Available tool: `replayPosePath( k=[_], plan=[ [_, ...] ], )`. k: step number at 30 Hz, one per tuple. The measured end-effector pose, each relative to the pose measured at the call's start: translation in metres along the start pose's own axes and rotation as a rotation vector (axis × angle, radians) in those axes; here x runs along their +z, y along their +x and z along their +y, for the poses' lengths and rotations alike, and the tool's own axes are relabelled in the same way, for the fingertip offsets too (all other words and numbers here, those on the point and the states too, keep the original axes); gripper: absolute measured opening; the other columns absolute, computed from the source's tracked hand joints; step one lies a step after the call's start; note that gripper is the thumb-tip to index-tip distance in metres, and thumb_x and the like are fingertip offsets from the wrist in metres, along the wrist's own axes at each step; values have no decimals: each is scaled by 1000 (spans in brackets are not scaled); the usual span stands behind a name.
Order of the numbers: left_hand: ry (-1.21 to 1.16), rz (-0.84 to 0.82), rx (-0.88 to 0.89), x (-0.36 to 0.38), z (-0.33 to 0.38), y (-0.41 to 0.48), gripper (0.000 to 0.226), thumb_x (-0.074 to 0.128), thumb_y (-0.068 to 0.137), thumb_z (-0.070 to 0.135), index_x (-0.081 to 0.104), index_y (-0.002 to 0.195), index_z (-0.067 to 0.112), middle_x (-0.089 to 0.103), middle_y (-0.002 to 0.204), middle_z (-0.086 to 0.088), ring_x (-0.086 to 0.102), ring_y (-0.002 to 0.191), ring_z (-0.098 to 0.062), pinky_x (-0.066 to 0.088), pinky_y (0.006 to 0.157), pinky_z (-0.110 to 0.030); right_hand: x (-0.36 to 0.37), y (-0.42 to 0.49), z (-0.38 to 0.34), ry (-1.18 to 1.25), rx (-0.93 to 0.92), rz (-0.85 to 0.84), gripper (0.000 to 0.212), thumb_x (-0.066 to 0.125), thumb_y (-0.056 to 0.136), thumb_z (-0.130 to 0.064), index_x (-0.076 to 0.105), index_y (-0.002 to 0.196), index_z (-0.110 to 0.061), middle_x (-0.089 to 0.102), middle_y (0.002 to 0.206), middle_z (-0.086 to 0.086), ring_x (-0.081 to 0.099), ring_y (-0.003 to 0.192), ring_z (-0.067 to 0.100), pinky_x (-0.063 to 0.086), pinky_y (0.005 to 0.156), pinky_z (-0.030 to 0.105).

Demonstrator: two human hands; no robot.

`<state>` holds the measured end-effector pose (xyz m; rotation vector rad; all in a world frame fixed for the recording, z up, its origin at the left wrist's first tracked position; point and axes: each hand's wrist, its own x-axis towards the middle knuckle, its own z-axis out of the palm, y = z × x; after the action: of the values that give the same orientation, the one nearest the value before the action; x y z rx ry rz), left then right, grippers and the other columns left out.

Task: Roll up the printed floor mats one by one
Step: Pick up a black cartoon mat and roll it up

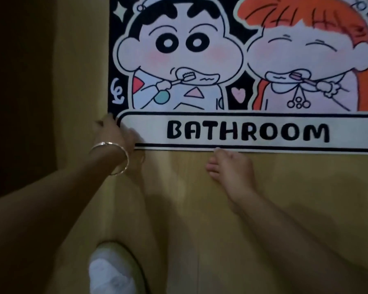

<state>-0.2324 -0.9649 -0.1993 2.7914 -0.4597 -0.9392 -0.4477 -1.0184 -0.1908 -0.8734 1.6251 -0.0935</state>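
Printed floor mat [242,85] flat on floor [306,187], long axis left-right, lying ahead of both hands. Left hand [117,132] on mat's near-left corner, fingers curled, pinching it. Right hand [227,166] nearer mat's middle, fingertip touching near edge; grip unclear. Roll likely starts from near edge

Thin silver bangles [126,159] ring the wrist behind the left hand [115,132]; arm [57,204] and foot [232,172] bare, white cloth [108,272] nearest

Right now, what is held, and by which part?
The left hand is on the near left corner of the mat; blur hides whether it grips. The right hand is out of view.
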Motion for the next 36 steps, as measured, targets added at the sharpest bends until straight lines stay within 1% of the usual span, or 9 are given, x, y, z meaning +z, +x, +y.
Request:
replayPosePath(
  k=[6, 12, 17, 20, 22, 28, 31, 34, 36],
  plan=[
    [-33, 109, -95, -5, -4, 27, 34, 45, 97, 18, 49, 123, -3, 55, 121, -22, 55, 104, -34, 42, 90, -39, 6, 1, 1, 134, 22, -54, 18, 56, 95, -30, 58, 78, -24, 70, 83, -1, 70, 81, 15, 57, 83, 33],
    [-123, 38, -54, 16, -23, -6, 29, 45, 96, 17, 56, 109, -7, 59, 110, -27, 56, 102, -40, 41, 80, -36, 2, -4, 0, 258, 5, -46, 5, 61, 92, -27, 57, 88, -25, 64, 89, -5, 64, 84, 13, 54, 77, 33],
    [-422, -400, -95, 63, -35, -98, 37, 66, 86, 19, 49, 55, 9, 56, 52, -9, 52, 58, -21, 46, 60, -30, -27, 10, 1, 184, -31, 313, 60, 62, 89, -10, 31, 140, -9, 53, 125, 4, 57, 104, 24, 47, 93, 38],
    [-594, -840, -163, 93, -25, -135, 18, 69, 84, 8, 59, 71, 1, 57, 42, 0, 54, 39, -11, 48, 47, -21, -56, 27, -1, 10, -141, 391, 50, 58, 90, -9, 36, 135, -5, 57, 121, 14, 59, 104, 31, 51, 89, 43],
    [-665, -916, -162, 110, -13, -140, 25, 76, 77, 13, 60, 85, -4, 60, 50, -4, 57, 43, -13, 51, 50, -30, -69, 43, -5, -62, -212, 374, 40, 55, 90, -8, 42, 128, -4, 61, 110, 13, 61, 90, 26, 52, 76, 35],
    [-417, -854, -37, 113, 25, -144, 16, 58, 92, 11, 64, 81, 0, 65, 65, -12, 58, 50, -20, 50, 55, -29, -92, 70, -15, -145, -334, 322, 33, 53, 91, -13, 44, 123, -14, 56, 95, -6, 51, 69, 7, 41, 64, 23],
    [119, -885, 132, 102, 38, -124, 33, 50, 95, 40, 67, 88, 12, 70, 87, -7, 64, 66, -16, 54, 65, -24, -97, 77, -17, -222, -364, 285, 32, 53, 89, -15, 39, 118, -22, 55, 92, -10, 52, 68, 8, 46, 67, 30],
    [502, -938, 113, 80, 63, -99, 43, 48, 92, 53, 58, 73, 16, 67, 77, -3, 62, 58, -16, 54, 61, -23, -105, 82, -17, -270, -398, 216, 36, 53, 89, -18, 35, 120, -24, 53, 93, -12, 52, 71, 5, 44, 65, 26],
    [789, -763, 362, 60, 83, -92, 45, 48, 89, 57, 57, 71, 17, 61, 70, 2, 58, 58, -12, 49, 59, -23, -114, 81, -18, -280, -398, 137, 35, 55, 90, -22, 38, 120, -21, 56, 100, -8, 57, 80, 11, 49, 72, 31]
  ],
)
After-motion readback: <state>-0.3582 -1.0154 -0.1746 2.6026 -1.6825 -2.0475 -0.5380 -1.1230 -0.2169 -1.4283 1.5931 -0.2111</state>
